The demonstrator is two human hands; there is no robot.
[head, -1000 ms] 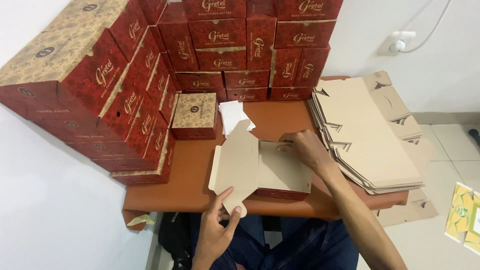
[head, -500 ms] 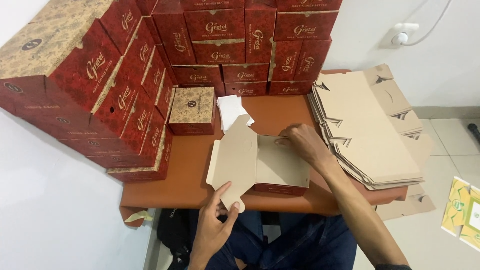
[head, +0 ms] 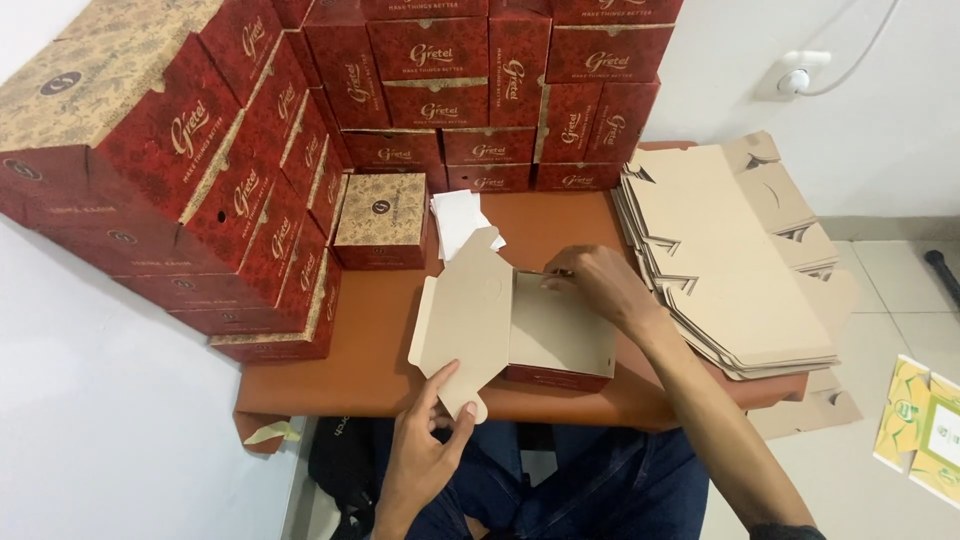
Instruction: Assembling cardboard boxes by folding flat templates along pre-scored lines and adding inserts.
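Observation:
A half-folded cardboard box (head: 545, 330), brown inside and red outside, lies on the orange table (head: 370, 350) in front of me. Its lid flap (head: 465, 320) stands open to the left. My left hand (head: 425, 455) pinches the rounded tab at the lid's near corner. My right hand (head: 600, 285) grips the box's far wall at the top edge. The box is empty inside.
Stacks of finished red boxes (head: 200, 170) line the left and the back of the table (head: 480, 90). A small patterned box (head: 382, 215) and white papers (head: 460, 215) sit behind the open box. A pile of flat brown box blanks (head: 730, 260) lies at the right.
My view has shifted slightly. My right hand has stayed on the far wall and my left hand has kept its hold on the lid tab.

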